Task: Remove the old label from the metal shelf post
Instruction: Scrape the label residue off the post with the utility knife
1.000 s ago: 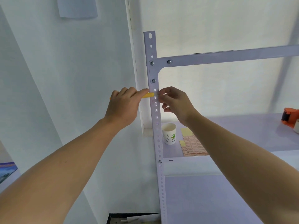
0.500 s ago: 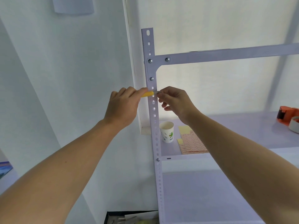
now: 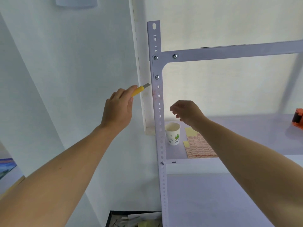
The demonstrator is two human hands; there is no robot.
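Observation:
The pale metal shelf post [image 3: 155, 68] stands upright at centre, with a row of holes. A faint reddish smear of label residue [image 3: 156, 94] shows on its face just below the third screw. My left hand [image 3: 118, 110] grips a yellow utility knife [image 3: 139, 90]; its blade is out and points at the post, a little to the left of it. My right hand [image 3: 186, 112] hovers right of the post above the shelf. Its fingers curl downward, and I cannot see whether they pinch a label scrap.
A paper cup [image 3: 173, 134] stands on the shelf board [image 3: 246, 128] next to the post, beside a sheet of red-printed labels [image 3: 199, 146]. An orange tape dispenser [image 3: 298, 117] sits at far right. A dark box of scraps [image 3: 134, 218] lies below.
Both hands have come off the post. The left hand drew the knife back to the left; the right hand dropped down and to the right, above the cup.

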